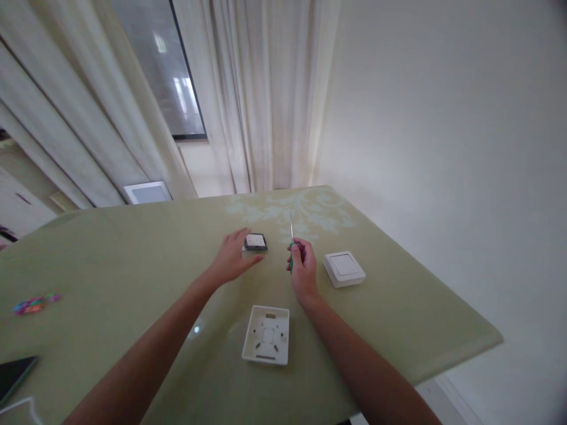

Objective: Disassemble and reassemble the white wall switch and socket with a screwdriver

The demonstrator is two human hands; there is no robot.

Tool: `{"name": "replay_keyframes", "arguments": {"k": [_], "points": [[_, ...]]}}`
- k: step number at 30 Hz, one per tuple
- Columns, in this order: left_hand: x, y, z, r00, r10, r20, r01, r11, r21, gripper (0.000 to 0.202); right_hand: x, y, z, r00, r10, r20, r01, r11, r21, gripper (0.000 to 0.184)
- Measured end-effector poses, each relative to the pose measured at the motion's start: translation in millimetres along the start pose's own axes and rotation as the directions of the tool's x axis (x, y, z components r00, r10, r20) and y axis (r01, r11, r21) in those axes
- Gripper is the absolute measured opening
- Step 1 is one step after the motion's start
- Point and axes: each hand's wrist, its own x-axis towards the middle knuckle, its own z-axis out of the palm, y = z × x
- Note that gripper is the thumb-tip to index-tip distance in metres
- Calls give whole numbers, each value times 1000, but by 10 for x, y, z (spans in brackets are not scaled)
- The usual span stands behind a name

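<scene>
My right hand is closed around the green handle of a screwdriver, its metal shaft pointing away from me. With thumb and fingers apart, my left hand is beside a small socket module that has a white face and a dark frame; the fingertips partly cover its left edge, and I cannot tell whether they touch. Nearer to me lies an open white mounting box, hollow side up, with holes and slots in its floor. Right of my right hand sits a white wall switch in its square housing.
All this lies on a pale green table whose right edge slants along a white wall. Small colourful items are at the left, and a dark flat device is at the lower left. Curtains hang beyond the far edge.
</scene>
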Motion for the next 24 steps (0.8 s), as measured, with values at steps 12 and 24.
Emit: {"name": "replay_keyframes", "arguments": {"k": [12, 24], "points": [[515, -252, 247, 991, -95, 93, 79, 983, 167, 46, 78, 127, -7, 992, 121, -23, -119, 991, 61, 31], [-219, 353, 138, 966, 101, -237, -121, 990, -71, 80, -52, -51, 49, 943, 286, 168, -307, 945, 116, 56]]}}
